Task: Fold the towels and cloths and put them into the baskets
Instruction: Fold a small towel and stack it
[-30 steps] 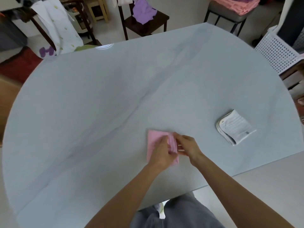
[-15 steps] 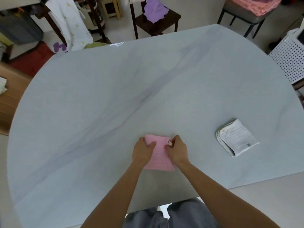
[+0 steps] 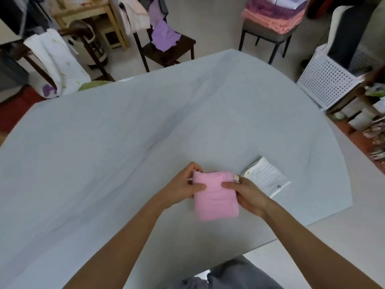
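A small pink cloth [image 3: 215,197], folded into a square, is held up over the near side of the grey table [image 3: 125,163]. My left hand [image 3: 183,184] grips its left edge, thumb on top and fingers behind. On the right edge my right hand [image 3: 248,193] does the same. A folded white cloth [image 3: 266,176] with a small star mark lies flat on the table just right of my right hand. A white perforated basket [image 3: 325,84] stands off the table's far right edge.
A dark chair [image 3: 168,49] with a purple cloth [image 3: 165,35] stands beyond the far edge. A stool [image 3: 268,32] carries a stack of pink and purple towels [image 3: 275,15]. A white garment [image 3: 58,63] hangs on another chair at far left. Clutter fills the right-hand floor.
The pink cloth lay flat under both hands; now both hands have lifted it off the table by its side edges. The view has tilted up, showing more of the room.
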Motion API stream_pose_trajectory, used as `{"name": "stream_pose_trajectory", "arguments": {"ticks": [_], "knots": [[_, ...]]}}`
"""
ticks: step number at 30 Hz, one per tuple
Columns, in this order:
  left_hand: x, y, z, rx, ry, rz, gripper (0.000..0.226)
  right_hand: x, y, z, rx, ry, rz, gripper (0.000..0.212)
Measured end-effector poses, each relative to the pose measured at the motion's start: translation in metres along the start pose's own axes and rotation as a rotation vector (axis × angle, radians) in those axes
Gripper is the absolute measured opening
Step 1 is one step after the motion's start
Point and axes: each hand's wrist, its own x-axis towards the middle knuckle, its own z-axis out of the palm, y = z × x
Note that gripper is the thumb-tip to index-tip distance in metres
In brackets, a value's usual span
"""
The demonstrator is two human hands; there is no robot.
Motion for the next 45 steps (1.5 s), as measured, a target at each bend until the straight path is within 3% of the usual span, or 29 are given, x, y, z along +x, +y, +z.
{"name": "stream_pose_trajectory", "arguments": {"ticks": [3, 7, 11, 14, 17, 20, 23, 26, 30, 32, 34, 37, 39, 41, 42, 45], "knots": [[0.020, 0.020, 0.020, 0.077, -0.085, 0.020, 0.021, -0.016, -0.021, -0.032, -0.099, -0.048, 0.068, 0.042], [0.044, 0.039, 0.047, 0.128, -0.086, 0.056, 0.028, -0.034, -0.045, -0.069, -0.206, -0.033, -0.005, 0.035], [0.067, 0.044, 0.088, -0.050, 0.040, -0.026, 0.033, -0.043, -0.071, -0.091, -0.492, 0.167, -0.194, 0.007], [0.086, 0.041, 0.124, -0.187, 0.172, -0.151, 0.027, -0.028, -0.079, -0.120, -0.899, 0.256, -0.281, 0.023], [0.105, 0.037, 0.148, -0.299, 0.285, -0.275, 0.031, -0.006, -0.087, -0.144, -1.142, 0.241, -0.214, 0.020], [0.125, 0.031, 0.159, -0.316, 0.323, -0.389, 0.036, 0.015, -0.095, -0.155, -1.318, 0.226, -0.123, 0.015], [0.135, 0.027, 0.164, -0.310, 0.318, -0.442, 0.017, 0.030, -0.092, -0.160, -1.519, 0.214, -0.020, 0.044], [0.140, 0.020, 0.162, -0.313, 0.375, -0.420, 0.017, 0.035, -0.080, -0.160, -1.522, 0.186, -0.025, 0.047], [0.154, 0.011, 0.158, -0.148, 0.530, -0.347, 0.020, 0.037, -0.061, -0.162, -1.449, 0.256, -0.110, 0.040], [0.160, 0.007, 0.158, 0.023, 0.554, -0.294, 0.015, 0.039, -0.051, -0.162, -1.436, 0.329, -0.147, 0.039], [0.160, 0.005, 0.161, 0.272, 0.542, -0.219, 0.024, 0.039, -0.042, -0.162, -1.439, 0.397, -0.176, 0.039], [0.149, 0.004, 0.172, 0.740, 0.657, 0.109, 0.036, 0.040, -0.034, -0.163, -1.492, 0.462, -0.233, 0.041], [0.138, -0.001, 0.185, 0.922, 0.598, 0.384, 0.042, 0.036, -0.033, -0.162, -1.505, 0.543, -0.385, 0.046], [0.127, -0.017, 0.197, 1.029, 0.495, 0.447, 0.054, 0.031, -0.034, -0.164, -1.540, 0.638, -0.648, 0.041], [0.123, -0.024, 0.202, 1.048, 0.450, 0.398, 0.064, 0.030, -0.032, -0.166, -1.604, 0.610, -0.777, 0.039], [0.123, -0.038, 0.204, 1.078, 0.372, 0.278, 0.092, 0.032, -0.024, -0.180, -1.808, 0.214, -0.976, 0.047]]}}
